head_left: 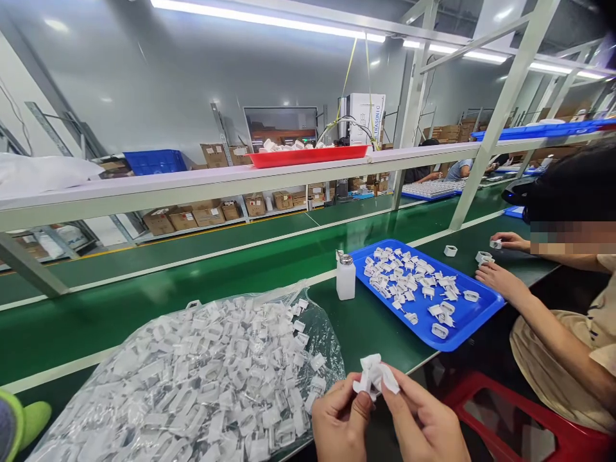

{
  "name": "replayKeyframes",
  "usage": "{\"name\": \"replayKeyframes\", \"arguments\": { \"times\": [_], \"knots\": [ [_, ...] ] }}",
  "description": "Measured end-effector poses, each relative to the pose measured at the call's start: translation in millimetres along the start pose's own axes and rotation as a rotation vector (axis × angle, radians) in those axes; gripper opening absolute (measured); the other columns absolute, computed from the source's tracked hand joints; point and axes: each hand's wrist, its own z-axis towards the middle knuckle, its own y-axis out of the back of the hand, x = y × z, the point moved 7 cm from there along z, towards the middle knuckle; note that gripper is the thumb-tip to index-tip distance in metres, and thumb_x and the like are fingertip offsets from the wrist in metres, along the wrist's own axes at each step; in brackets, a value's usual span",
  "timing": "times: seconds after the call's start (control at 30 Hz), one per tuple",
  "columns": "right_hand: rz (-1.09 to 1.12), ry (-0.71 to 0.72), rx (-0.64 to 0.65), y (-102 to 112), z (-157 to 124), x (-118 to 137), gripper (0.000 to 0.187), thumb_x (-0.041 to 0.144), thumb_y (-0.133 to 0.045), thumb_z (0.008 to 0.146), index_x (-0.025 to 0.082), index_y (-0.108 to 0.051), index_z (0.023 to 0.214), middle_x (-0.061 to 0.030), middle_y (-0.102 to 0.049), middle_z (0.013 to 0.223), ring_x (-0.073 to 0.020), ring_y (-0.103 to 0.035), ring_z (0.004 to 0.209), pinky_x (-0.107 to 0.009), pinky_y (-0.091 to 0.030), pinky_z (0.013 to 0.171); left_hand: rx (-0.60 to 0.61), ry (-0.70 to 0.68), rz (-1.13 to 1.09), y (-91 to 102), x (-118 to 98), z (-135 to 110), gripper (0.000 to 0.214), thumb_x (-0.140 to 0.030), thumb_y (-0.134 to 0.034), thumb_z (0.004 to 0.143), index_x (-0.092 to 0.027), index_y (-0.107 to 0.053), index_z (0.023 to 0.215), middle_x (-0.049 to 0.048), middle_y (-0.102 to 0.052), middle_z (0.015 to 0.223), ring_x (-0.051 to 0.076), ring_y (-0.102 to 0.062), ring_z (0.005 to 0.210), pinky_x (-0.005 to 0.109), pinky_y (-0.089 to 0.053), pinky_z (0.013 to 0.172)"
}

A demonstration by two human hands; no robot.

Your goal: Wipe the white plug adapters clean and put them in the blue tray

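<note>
My left hand (341,420) and my right hand (423,423) meet at the bottom middle, both pinching a small white crumpled piece (374,375), a cloth or wipe around a white plastic part. To their left lies a clear plastic bag (192,378) full of several white plastic housings. A blue tray (474,314) with several white parts sits to the right of my hands. A small white dispenser bottle (345,277) stands between bag and tray.
A co-worker sits at the right, hands (500,279) at loose white parts beside the tray. A green conveyor belt (216,244) runs behind. A red tray (308,156) rests on the overhead shelf. A red stool (520,423) stands below.
</note>
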Motion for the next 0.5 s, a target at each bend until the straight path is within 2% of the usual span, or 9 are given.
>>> {"name": "replayKeyframes", "arguments": {
  "times": [0.07, 0.13, 0.2, 0.27, 0.33, 0.4, 0.43, 0.47, 0.5],
  "knots": [
    [0.181, -0.125, 0.082, -9, 10, -10, 0.043, 0.054, -0.075, 0.08, 0.016, -0.08, 0.099, -0.0018, -0.07, 0.056, -0.0171, -0.066, 0.048, -0.022, -0.055, 0.05, 0.014, -0.006, 0.029, -1.5, 5, 3, 0.043, -0.058, -0.08, 0.072, -0.016, -0.083, 0.071, 0.006, -0.069, 0.064, 0.018, -0.055, 0.062, 0.027, -0.042, 0.06],
    [0.35, -0.259, 0.164, -18, 14, -20, 0.042, 0.055, -0.078, 0.079, 0.015, -0.078, 0.092, 0.0048, -0.053, 0.039, -0.008, -0.043, 0.03, -0.016, -0.035, 0.032, 0.018, 0.025, -0.007, -3.3, 12, 5, 0.043, -0.058, -0.081, 0.072, -0.015, -0.082, 0.068, 0.0054, -0.067, 0.06, 0.017, -0.053, 0.059, 0.026, -0.041, 0.058],
    [0.51, -0.366, 0.238, -25, 14, -27, 0.042, 0.055, -0.08, 0.078, 0.014, -0.075, 0.085, 0.0088, -0.042, 0.033, -0.0018, -0.023, 0.026, -0.014, -0.019, 0.03, 0.002, 0.092, -0.12, -3.8, 17, 6, 0.045, -0.059, -0.082, 0.07, -0.013, -0.081, 0.068, 0.0044, -0.065, 0.056, 0.015, -0.05, 0.054, 0.025, -0.039, 0.055],
    [0.597, -0.393, 0.221, -23, 15, -28, 0.041, 0.054, -0.08, 0.078, 0.014, -0.072, 0.083, 0.0109, -0.037, 0.032, -0.0001, -0.014, 0.028, -0.015, -0.016, 0.032, 0.0, 0.227, -0.322, -5.5, 22, 6, 0.048, -0.059, -0.087, 0.064, -0.012, -0.081, 0.069, 0.0055, -0.067, 0.058, 0.012, -0.051, 0.053, 0.023, -0.039, 0.054],
    [0.509, -0.292, 0.013, -2, 17, -24, 0.04, 0.053, -0.079, 0.079, 0.014, -0.072, 0.086, 0.0112, -0.036, 0.032, -0.0017, -0.018, 0.029, -0.016, -0.018, 0.033, 0.017, 0.377, -0.533, -9.3, 24, 4, 0.049, -0.056, -0.093, 0.057, -0.01, -0.081, 0.07, 0.0089, -0.073, 0.068, 0.011, -0.055, 0.057, 0.021, -0.041, 0.055],
    [0.188, -0.135, -0.258, 25, 14, -13, 0.04, 0.054, -0.074, 0.083, 0.015, -0.075, 0.094, 0.0085, -0.041, 0.034, -0.0061, -0.032, 0.031, -0.018, -0.027, 0.036, 0.04, 0.479, -0.651, -12.5, 23, 2, 0.046, -0.049, -0.096, 0.054, -0.009, -0.082, 0.072, 0.0115, -0.076, 0.078, 0.01, -0.058, 0.06, 0.019, -0.043, 0.056],
    [0.001, -0.035, -0.348, 33, 11, -4, 0.041, 0.054, -0.071, 0.086, 0.016, -0.077, 0.099, 0.0059, -0.047, 0.037, -0.009, -0.041, 0.035, -0.019, -0.034, 0.04, 0.057, 0.5, -0.669, -13.6, 22, 1, 0.044, -0.046, -0.097, 0.055, -0.01, -0.082, 0.074, 0.012, -0.076, 0.079, 0.01, -0.059, 0.06, 0.019, -0.043, 0.057],
    [-0.152, 0.076, -0.381, 35, 7, 6, 0.041, 0.053, -0.068, 0.088, 0.016, -0.079, 0.103, 0.0024, -0.055, 0.042, -0.0119, -0.051, 0.041, -0.021, -0.041, 0.046, 0.083, 0.504, -0.667, -14.8, 21, 0, 0.042, -0.044, -0.097, 0.056, -0.01, -0.082, 0.074, 0.012, -0.076, 0.078, 0.01, -0.058, 0.06, 0.019, -0.043, 0.056],
    [-0.246, 0.194, -0.354, 31, 4, 14, 0.04, 0.051, -0.066, 0.09, 0.018, -0.081, 0.106, -0.0015, -0.065, 0.05, -0.0144, -0.059, 0.048, -0.023, -0.047, 0.055, 0.113, 0.5, -0.656, -16.2, 20, -1, 0.041, -0.044, -0.096, 0.057, -0.01, -0.082, 0.073, 0.0113, -0.075, 0.075, 0.01, -0.057, 0.058, 0.02, -0.043, 0.055]
  ]
}}
